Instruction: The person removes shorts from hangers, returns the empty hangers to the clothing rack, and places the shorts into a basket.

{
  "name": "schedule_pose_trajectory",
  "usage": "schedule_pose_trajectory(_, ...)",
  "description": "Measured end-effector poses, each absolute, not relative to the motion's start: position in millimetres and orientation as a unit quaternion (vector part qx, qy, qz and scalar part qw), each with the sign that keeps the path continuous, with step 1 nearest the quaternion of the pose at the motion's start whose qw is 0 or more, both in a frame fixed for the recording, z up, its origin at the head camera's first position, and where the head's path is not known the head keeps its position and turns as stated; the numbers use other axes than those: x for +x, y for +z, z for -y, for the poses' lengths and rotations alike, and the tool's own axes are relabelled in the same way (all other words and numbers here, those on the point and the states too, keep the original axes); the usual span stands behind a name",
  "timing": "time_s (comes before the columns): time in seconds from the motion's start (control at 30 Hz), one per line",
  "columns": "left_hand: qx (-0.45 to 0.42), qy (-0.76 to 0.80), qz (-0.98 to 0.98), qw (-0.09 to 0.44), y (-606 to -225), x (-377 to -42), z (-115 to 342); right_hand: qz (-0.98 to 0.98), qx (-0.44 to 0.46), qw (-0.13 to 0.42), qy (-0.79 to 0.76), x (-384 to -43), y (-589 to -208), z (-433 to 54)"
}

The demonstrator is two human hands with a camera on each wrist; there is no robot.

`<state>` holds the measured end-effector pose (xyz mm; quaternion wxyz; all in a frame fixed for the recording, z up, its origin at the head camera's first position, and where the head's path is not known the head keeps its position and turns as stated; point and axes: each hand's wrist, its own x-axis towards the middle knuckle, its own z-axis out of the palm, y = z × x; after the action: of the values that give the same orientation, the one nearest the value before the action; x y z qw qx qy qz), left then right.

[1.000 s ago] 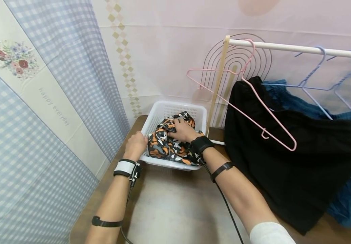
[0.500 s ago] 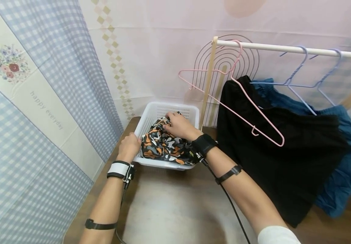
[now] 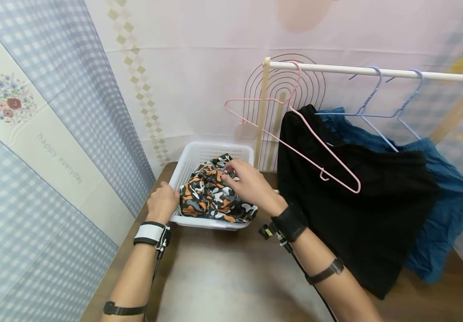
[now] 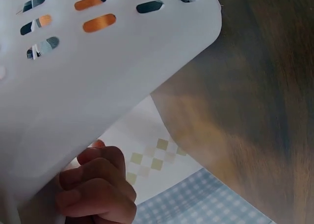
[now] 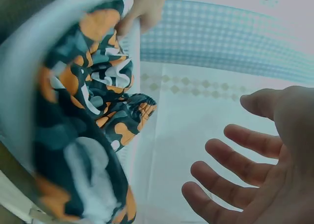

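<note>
A white plastic basket [image 3: 211, 225] stands on the table with an orange, black, grey and white camouflage-patterned garment [image 3: 203, 192] bunched inside it. My left hand [image 3: 163, 202] grips the basket's left rim; in the left wrist view its curled fingers [image 4: 100, 185] show under the edge. Over the right side of the garment hovers my right hand [image 3: 251, 183], thumb and fingers spread and holding nothing. The right wrist view shows that hand [image 5: 265, 160] apart from the patterned cloth [image 5: 93, 111].
To the right a rack with a white rail [image 3: 332, 68] carries a bare pink hanger [image 3: 316, 165] and blue hangers [image 3: 362, 112]. Black shorts [image 3: 344, 210] and blue shorts [image 3: 440, 210] hang there. A checked curtain [image 3: 54, 188] lines the left edge of the brown table [image 3: 211, 277].
My right hand has lifted off the garment and drawn back toward the right. The left hand stays on the basket rim. The head view has turned to the right.
</note>
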<state>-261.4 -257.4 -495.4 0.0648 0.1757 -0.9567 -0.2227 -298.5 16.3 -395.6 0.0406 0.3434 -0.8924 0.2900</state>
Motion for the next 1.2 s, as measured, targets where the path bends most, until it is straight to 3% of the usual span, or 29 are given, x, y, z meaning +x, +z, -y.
schedule_pose_trajectory(0.27, 0.169, -0.211, 0.955, 0.123, -498, -254, 255, 0.875, 0.293, 0.105, 0.371, -262, -411, -61)
schedule_pose_trajectory(0.53, 0.156, -0.194, 0.945, 0.211, -495, -252, 250, 0.882, 0.233, 0.1, 0.397, -235, -425, -93)
schedule_pose_trajectory(0.9, 0.118, -0.146, 0.954, 0.232, -488, -246, 227, 0.887, 0.17, 0.113, 0.414, -205, -447, -132)
schedule_pose_trajectory(1.2, 0.031, -0.251, 0.939, 0.232, -434, -251, 176, 0.882, 0.153, 0.128, 0.427, -194, -451, -149)
